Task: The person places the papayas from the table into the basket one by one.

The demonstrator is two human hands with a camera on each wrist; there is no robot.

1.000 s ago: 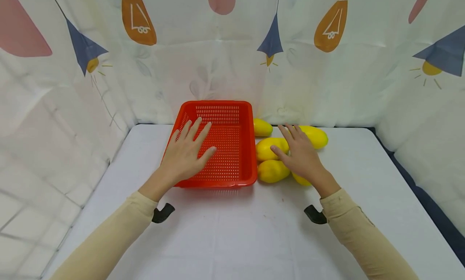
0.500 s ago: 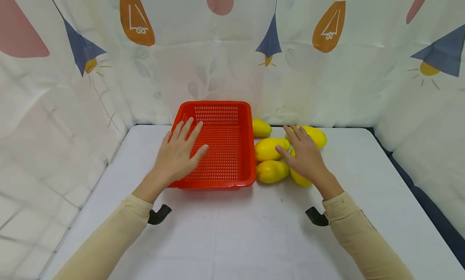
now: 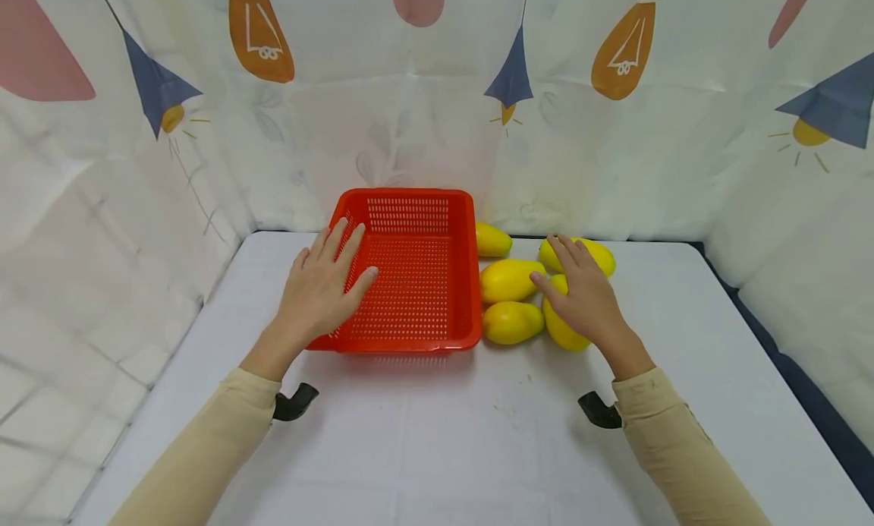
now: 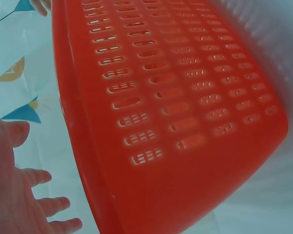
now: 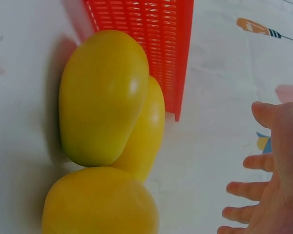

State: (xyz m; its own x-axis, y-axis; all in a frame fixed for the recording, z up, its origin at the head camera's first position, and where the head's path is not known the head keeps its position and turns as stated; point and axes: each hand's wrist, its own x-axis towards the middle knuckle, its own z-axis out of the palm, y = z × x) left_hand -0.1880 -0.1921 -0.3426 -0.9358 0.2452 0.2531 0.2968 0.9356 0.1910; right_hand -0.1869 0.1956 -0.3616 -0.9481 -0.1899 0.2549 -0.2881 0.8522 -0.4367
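Note:
A red plastic basket (image 3: pixel 410 283) with slotted walls sits at the back of the table. My left hand (image 3: pixel 316 291), fingers straight and spread, is over its left rim; in the left wrist view the hand (image 4: pixel 14 190) stands apart from the basket wall (image 4: pixel 151 107). Yellow mangoes lie to the basket's right: one near the front (image 3: pixel 514 322), another behind it (image 3: pixel 510 280), more around them. Above the right-hand mango (image 3: pixel 564 325) hovers my right hand (image 3: pixel 580 294), spread and holding nothing. The right wrist view shows this hand (image 5: pixel 278 180) apart from a mango (image 5: pixel 105 97).
White cloth covers the table (image 3: pixel 437 435). Behind it hangs a white curtain (image 3: pixel 437 131) printed with lamps and bulbs. A dark edge (image 3: pixel 771 336) runs along the table's right side. Each sleeve has a black curved piece (image 3: pixel 296 402) at the wrist.
My left hand has drifted left, from over the basket's inside to its left rim. The right hand has moved slightly right, uncovering more of the mangoes. Basket and mangoes stay put.

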